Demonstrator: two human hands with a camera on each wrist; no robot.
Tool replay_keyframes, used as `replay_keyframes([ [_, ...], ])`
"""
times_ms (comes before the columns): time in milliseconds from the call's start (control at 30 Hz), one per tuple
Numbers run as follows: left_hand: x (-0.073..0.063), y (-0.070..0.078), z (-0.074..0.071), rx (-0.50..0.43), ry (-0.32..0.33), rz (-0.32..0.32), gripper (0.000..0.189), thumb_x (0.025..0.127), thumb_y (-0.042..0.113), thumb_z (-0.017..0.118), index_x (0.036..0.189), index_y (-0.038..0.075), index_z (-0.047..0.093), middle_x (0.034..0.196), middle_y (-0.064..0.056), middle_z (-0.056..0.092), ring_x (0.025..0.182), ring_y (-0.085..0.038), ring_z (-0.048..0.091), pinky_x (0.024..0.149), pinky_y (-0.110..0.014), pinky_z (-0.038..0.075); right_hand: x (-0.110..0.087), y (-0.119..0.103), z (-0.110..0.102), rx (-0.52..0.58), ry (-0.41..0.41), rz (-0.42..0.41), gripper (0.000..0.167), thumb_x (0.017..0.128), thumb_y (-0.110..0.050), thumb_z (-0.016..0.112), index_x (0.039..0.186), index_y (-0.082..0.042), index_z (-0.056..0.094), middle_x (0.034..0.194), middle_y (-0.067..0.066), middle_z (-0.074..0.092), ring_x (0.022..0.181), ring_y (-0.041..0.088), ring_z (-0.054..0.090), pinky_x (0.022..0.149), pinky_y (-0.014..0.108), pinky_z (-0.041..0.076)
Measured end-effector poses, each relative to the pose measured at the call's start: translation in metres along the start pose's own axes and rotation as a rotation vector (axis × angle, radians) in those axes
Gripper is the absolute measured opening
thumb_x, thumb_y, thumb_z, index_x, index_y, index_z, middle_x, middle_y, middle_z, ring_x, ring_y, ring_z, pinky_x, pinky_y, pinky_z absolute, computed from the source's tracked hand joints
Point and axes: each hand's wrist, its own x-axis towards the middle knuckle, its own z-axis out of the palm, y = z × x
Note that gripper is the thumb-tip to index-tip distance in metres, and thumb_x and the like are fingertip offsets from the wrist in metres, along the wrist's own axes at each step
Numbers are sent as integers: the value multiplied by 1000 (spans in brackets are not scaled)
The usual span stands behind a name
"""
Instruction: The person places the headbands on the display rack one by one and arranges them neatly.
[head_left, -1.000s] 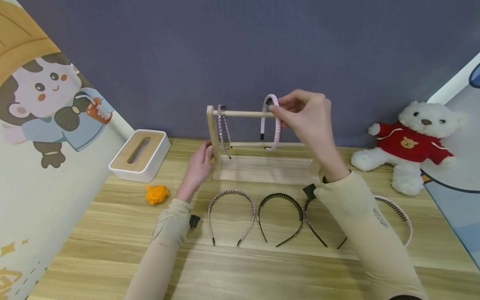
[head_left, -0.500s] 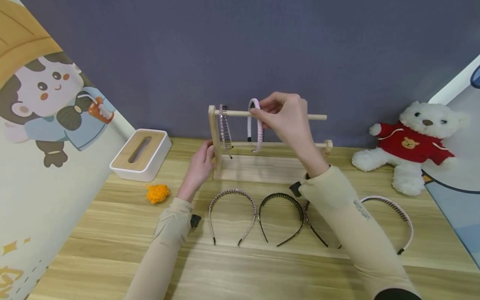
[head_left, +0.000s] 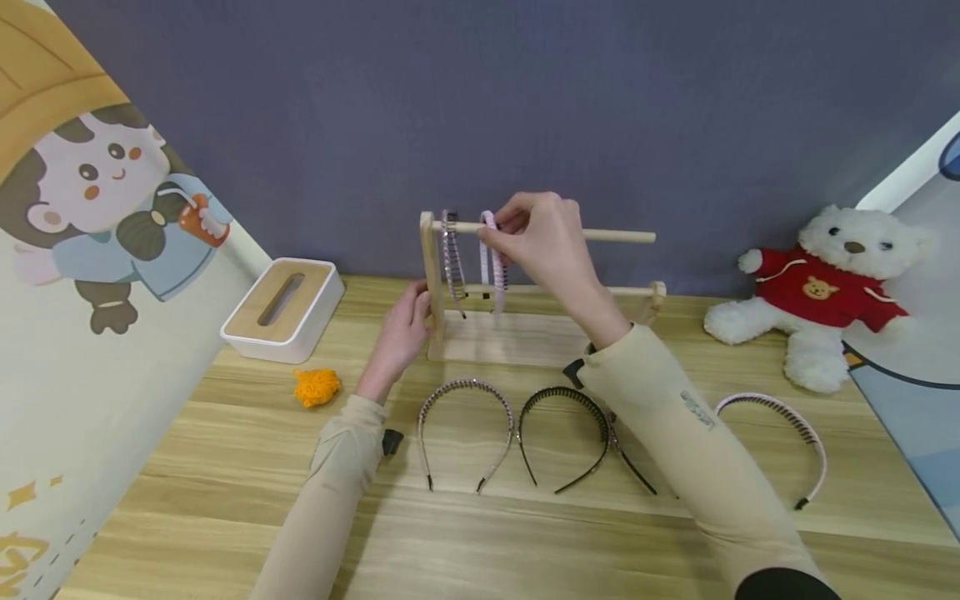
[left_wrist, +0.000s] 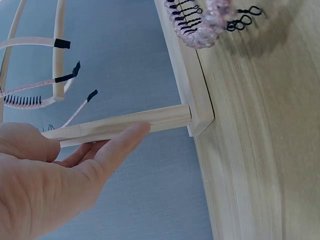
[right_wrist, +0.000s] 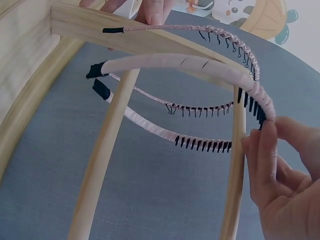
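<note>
My right hand (head_left: 551,250) pinches the top of a pale pink wrapped headband (head_left: 498,279), which hangs over the upper rod of a wooden headband rack (head_left: 430,275). In the right wrist view, thumb and fingertips hold this headband (right_wrist: 165,61) at its toothed crown, and its two black-tipped ends spread past the lower rod. Closer to the rack's left post hangs a beaded pink headband (head_left: 452,262). My left hand (head_left: 401,333) holds the left post; the left wrist view shows its fingers on both sides of that post (left_wrist: 165,119).
In front of the rack lie a beaded pink headband (head_left: 465,385), a black toothed headband (head_left: 564,392), a dark headband partly under my right sleeve, and a pink headband (head_left: 821,454). A tissue box (head_left: 285,308), an orange yarn ball (head_left: 317,387) and a teddy bear (head_left: 817,292) flank them.
My right hand has slid the pale pink headband leftward along the upper rod, toward the beaded one. The rod's right end has come into view. My left hand stays on the post.
</note>
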Motion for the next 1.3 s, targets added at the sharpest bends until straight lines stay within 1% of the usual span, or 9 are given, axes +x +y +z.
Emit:
replay_keyframes([
  [167, 0, 0, 0, -3, -5, -4, 45, 119, 19, 33, 156, -6, 42, 157, -31, 47, 141, -48, 52, 105, -54, 60, 3, -3, 3, -10, -23, 12, 21, 96, -19, 86, 104, -1, 80, 89, 11, 79, 68, 19, 74, 55, 19, 57],
  [267, -1, 0, 1, -6, -3, -4, 45, 119, 19, 34, 156, -5, 43, 156, -31, 48, 141, -48, 53, 104, -53, 60, 3, -5, 3, -1, -37, 16, 22, 96, -19, 85, 106, 0, 79, 91, 11, 79, 67, 18, 74, 54, 20, 59],
  [533, -1, 1, 0, -25, -1, -6, 45, 119, 18, 34, 156, -6, 43, 155, -31, 49, 141, -48, 53, 103, -53, 61, 2, -6, 3, -54, -35, -21, 38, 92, -34, 88, 110, -3, 77, 91, 8, 79, 64, 15, 72, 54, 26, 61],
  [667, 0, 2, -1, -16, 2, -3, 45, 119, 19, 34, 156, -5, 43, 154, -31, 50, 140, -48, 53, 102, -51, 62, 0, -7, 1, -42, -39, -32, 35, 96, -33, 84, 112, -3, 76, 93, 9, 79, 65, 15, 73, 56, 29, 63],
  [767, 0, 1, -1, -18, 1, -4, 44, 119, 18, 35, 156, -5, 44, 154, -31, 50, 140, -47, 53, 102, -51, 62, -1, -8, -2, -54, -52, -31, 33, 100, -32, 81, 115, -3, 76, 95, 10, 80, 68, 17, 74, 56, 30, 63],
  [867, 0, 0, -1, -21, 2, -6, 44, 119, 18, 35, 156, -5, 44, 154, -31, 50, 141, -47, 53, 103, -51, 61, -2, -10, -4, -75, -63, -28, 33, 102, -33, 78, 117, -4, 76, 95, 10, 80, 69, 18, 74, 54, 29, 59],
  [1033, -1, -1, -1, -25, 0, -4, 44, 119, 18, 34, 156, -5, 43, 154, -31, 50, 140, -48, 53, 103, -53, 61, -4, -10, -6, -81, -67, -27, 32, 107, -33, 71, 120, -4, 75, 92, 8, 79, 65, 19, 72, 48, 27, 52],
  [1167, -1, 0, 0, -30, -1, -1, 44, 119, 18, 34, 156, -5, 44, 154, -32, 50, 140, -48, 53, 103, -53, 61, -6, -11, -8, -65, -74, -9, 32, 108, -33, 69, 122, -5, 74, 90, 7, 78, 63, 16, 71, 47, 28, 54],
  [1300, 0, -1, 0, -22, -1, 3, 44, 119, 17, 34, 156, -5, 44, 154, -32, 50, 140, -48, 54, 103, -53, 61, -8, -10, -11, -7, -80, 14, 32, 111, -32, 64, 126, -5, 72, 90, 7, 77, 65, 16, 72, 52, 28, 61],
])
